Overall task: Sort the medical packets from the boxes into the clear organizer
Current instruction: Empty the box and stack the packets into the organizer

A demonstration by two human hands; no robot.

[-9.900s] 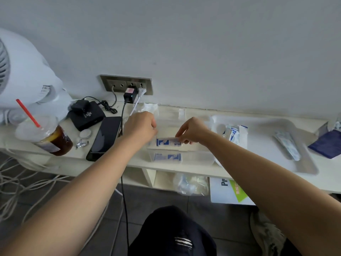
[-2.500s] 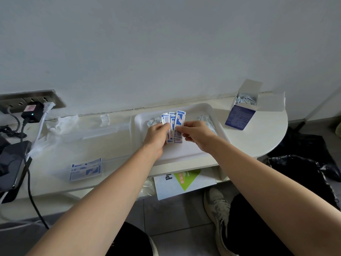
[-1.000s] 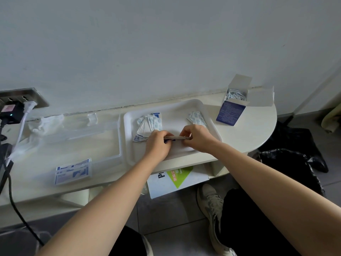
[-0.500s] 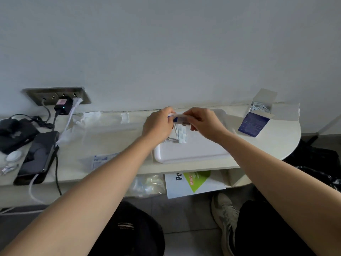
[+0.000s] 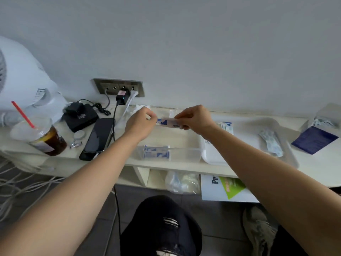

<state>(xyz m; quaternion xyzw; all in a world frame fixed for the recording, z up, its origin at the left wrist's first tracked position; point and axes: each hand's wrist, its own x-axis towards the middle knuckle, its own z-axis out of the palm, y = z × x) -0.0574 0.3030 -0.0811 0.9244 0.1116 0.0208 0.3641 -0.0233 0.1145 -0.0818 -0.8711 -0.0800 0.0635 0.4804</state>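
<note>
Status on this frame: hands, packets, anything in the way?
Left hand and right hand pinch the packet stack by its ends, above the clear organizer. Other packets lie in its near-left corner. Nothing visible in the way.

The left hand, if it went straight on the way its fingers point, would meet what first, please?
Probably the right hand, pinching the other end of the same packets; depth is unclear from one view.

White packets (image 5: 168,123) with blue print, navy box (image 5: 314,139), red straw (image 5: 22,114).
</note>
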